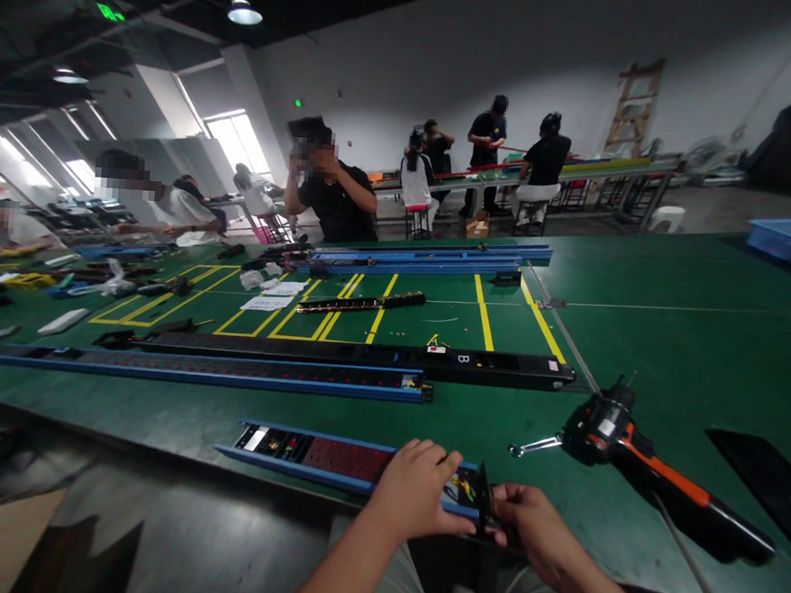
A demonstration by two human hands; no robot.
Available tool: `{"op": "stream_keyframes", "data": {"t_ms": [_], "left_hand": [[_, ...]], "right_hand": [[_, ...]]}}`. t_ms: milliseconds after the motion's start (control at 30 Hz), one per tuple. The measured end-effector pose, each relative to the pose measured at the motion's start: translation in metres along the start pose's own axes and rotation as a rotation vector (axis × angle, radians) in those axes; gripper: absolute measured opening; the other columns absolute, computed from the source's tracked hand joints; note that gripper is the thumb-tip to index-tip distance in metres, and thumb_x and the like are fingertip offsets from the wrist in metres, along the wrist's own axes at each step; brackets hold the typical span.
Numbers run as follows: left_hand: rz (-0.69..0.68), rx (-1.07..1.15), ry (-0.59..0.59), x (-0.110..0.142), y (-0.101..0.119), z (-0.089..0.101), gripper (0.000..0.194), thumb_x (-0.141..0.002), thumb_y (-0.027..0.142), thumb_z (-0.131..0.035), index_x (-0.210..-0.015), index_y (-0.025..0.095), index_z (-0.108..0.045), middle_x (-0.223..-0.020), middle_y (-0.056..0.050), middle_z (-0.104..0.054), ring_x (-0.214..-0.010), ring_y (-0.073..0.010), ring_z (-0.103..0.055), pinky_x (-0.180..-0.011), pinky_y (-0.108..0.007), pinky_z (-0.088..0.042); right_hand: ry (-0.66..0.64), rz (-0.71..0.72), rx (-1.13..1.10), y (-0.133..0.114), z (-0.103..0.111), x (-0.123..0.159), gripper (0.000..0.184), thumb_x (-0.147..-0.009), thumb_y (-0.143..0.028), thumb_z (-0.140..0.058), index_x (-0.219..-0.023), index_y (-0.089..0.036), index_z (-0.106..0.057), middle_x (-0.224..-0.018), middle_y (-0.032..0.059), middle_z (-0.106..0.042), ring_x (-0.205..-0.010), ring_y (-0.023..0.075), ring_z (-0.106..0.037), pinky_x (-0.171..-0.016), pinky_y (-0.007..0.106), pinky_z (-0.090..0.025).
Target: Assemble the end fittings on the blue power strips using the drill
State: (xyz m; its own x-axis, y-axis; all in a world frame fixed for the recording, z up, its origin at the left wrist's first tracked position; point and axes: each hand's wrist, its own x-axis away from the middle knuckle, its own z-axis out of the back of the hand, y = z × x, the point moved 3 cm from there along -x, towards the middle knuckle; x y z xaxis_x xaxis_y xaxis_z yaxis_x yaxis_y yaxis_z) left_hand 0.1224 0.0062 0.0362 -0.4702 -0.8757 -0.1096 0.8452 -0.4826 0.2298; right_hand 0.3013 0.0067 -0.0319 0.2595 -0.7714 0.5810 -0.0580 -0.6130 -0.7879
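One half-open left hand (pixel 415 492) rests on a power strip (pixel 316 458), right hand (pixel 532 527) pinching a black plate (pixel 482 501).

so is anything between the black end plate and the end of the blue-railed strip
Only the yellow wires bunched in the open end of the blue-railed strip, right against the black end plate in the right hand. Nothing else shows between them.

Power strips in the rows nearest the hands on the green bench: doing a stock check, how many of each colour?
Blue-edged: 2 (power strip at the hands, long power strip behind it)
Black: 1 (power strip marked B)
Total: 3
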Motion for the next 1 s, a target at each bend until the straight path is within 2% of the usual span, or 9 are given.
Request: {"op": "stream_keyframes", "data": {"t_ms": [233, 400, 500, 600, 700, 867, 1000], "left_hand": [[-0.003, -0.012, -0.004, 0.0, 0.0, -0.001, 0.084, -0.055, 0.075, -0.064, -0.119, 0.021, -0.052, -0.097, -0.006, -0.061, -0.093, -0.0252, -0.055, -0.086, -0.039, -0.041], [-0.003, -0.004, 0.028, 0.0, 0.0, -0.001, 0.082, -0.055, 0.072, -0.067, -0.117, 0.022, -0.051, -0.095, -0.005, -0.061, -0.091, -0.0255, -0.055, -0.085, -0.04, -0.041], [0.001, -0.01, 0.045, 0.001, 0.0, -0.003, 0.082, -0.054, 0.072, -0.068, -0.118, 0.023, -0.05, -0.096, -0.005, -0.061, -0.092, -0.0252, -0.054, -0.085, -0.039, -0.041], [-0.002, -0.013, 0.047, 0.001, -0.001, -0.007, 0.083, -0.054, 0.073, -0.067, -0.119, 0.024, -0.05, -0.096, -0.004, -0.061, -0.092, -0.0248, -0.054, -0.085, -0.039, -0.041], [0.0, -0.015, 0.048, 0.0, -0.001, -0.01, 0.083, -0.054, 0.073, -0.067, -0.118, 0.023, -0.051, -0.095, -0.004, -0.061, -0.091, -0.0247, -0.054, -0.084, -0.038, -0.04], [-0.004, -0.007, 0.061, 0.0, -0.002, -0.011, 0.083, -0.053, 0.072, -0.068, -0.117, 0.023, -0.051, -0.096, -0.004, -0.061, -0.091, -0.0249, -0.054, -0.084, -0.039, -0.04], [-0.012, -0.005, 0.058, 0.002, -0.002, -0.01, 0.084, -0.052, 0.072, -0.069, -0.117, 0.023, -0.051, -0.096, -0.005, -0.061, -0.09, -0.0251, -0.054, -0.083, -0.038, -0.039]], "right_hand": [[0.013, -0.007, 0.003, -0.001, -0.002, 0.001, 0.025, -0.058, -0.028, -0.072, -0.062, -0.016, -0.05, -0.057, -0.0012, -0.058, -0.049, 0.0082, -0.055, -0.044, 0.016, -0.04], [-0.02, 0.01, 0.057, -0.005, 0.0, 0.002, 0.026, -0.058, -0.033, -0.07, -0.061, -0.015, -0.052, -0.054, -0.003, -0.055, -0.048, 0.0076, -0.052, -0.046, 0.017, -0.04], [-0.038, 0.094, 0.199, -0.017, 0.014, 0.001, 0.027, -0.063, -0.039, -0.066, -0.061, -0.015, -0.053, -0.054, -0.0015, -0.057, -0.048, 0.0086, -0.051, -0.047, 0.019, -0.04], [0.042, 0.142, 0.382, -0.031, 0.038, 0.001, 0.023, -0.065, -0.039, -0.062, -0.065, -0.016, -0.057, -0.055, -0.0001, -0.06, -0.048, 0.0112, -0.053, -0.048, 0.022, -0.042], [0.084, 0.144, 0.444, -0.038, 0.053, 0.004, 0.02, -0.065, -0.036, -0.058, -0.069, -0.017, -0.058, -0.058, 0.0015, -0.062, -0.052, 0.0142, -0.056, -0.049, 0.024, -0.043], [0.032, 0.135, 0.418, -0.029, 0.046, 0.004, 0.019, -0.065, -0.035, -0.054, -0.067, -0.016, -0.057, -0.057, 0.0025, -0.062, -0.053, 0.0153, -0.058, -0.051, 0.025, -0.045], [-0.004, 0.155, 0.45, -0.023, 0.034, 0.0, 0.02, -0.067, -0.035, -0.055, -0.07, -0.015, -0.059, -0.055, 0.0009, -0.06, -0.047, 0.0129, -0.054, -0.046, 0.023, -0.041]]}}
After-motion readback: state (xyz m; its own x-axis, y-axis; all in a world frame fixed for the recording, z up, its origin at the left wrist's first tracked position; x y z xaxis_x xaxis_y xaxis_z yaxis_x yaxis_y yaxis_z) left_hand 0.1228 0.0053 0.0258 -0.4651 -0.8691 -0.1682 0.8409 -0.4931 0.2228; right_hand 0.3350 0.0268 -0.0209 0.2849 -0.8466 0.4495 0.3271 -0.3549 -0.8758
